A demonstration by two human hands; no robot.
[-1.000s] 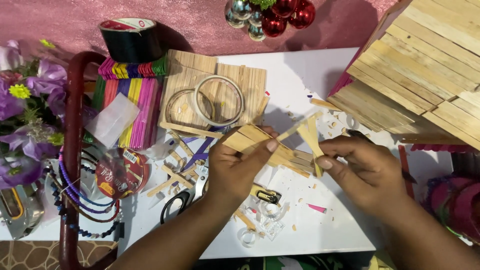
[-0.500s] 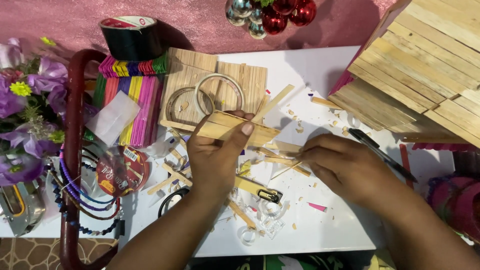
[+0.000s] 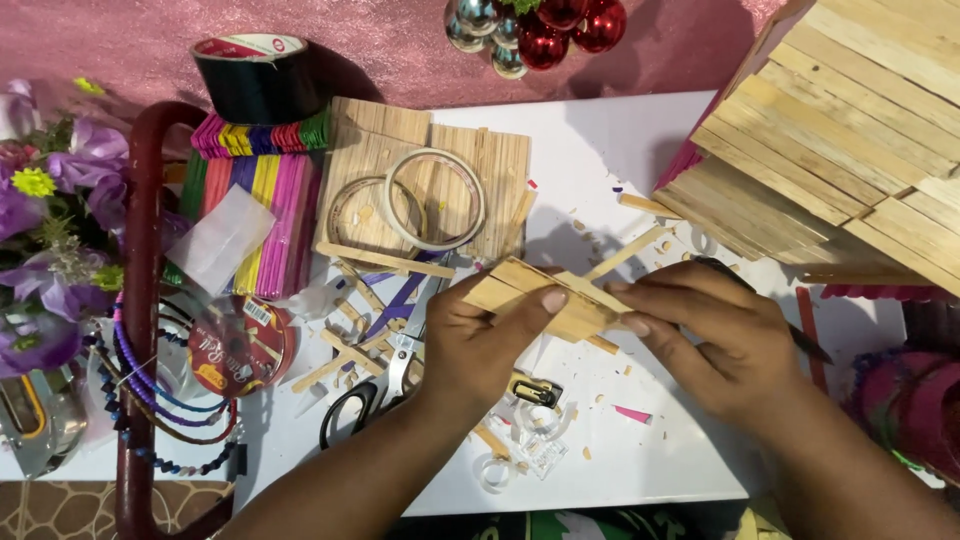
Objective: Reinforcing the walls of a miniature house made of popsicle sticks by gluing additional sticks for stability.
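My left hand [image 3: 485, 340] and my right hand [image 3: 715, 335] both grip a small panel of glued plain wooden sticks [image 3: 530, 292] above the white tabletop [image 3: 600, 170]. The left thumb presses on the panel's top face; the right fingertips pinch its right end. A single thin stick [image 3: 630, 250] juts up and to the right from the panel. A dark pen-like tool [image 3: 805, 342] pokes out from under my right hand.
A stick-built house roof [image 3: 850, 140] fills the top right. Coloured sticks [image 3: 255, 210], wooden panels with tape rings [image 3: 435, 195], black tape roll [image 3: 258, 75], scissors [image 3: 365, 395], loose sticks, clear tape rolls [image 3: 530, 430], beads and purple flowers [image 3: 45, 240] crowd the left. Baubles [image 3: 540, 30] sit at top.
The panel has been lifted from the table and turned, so it now sits between both hands. My right hand has shifted to pinch its right end.
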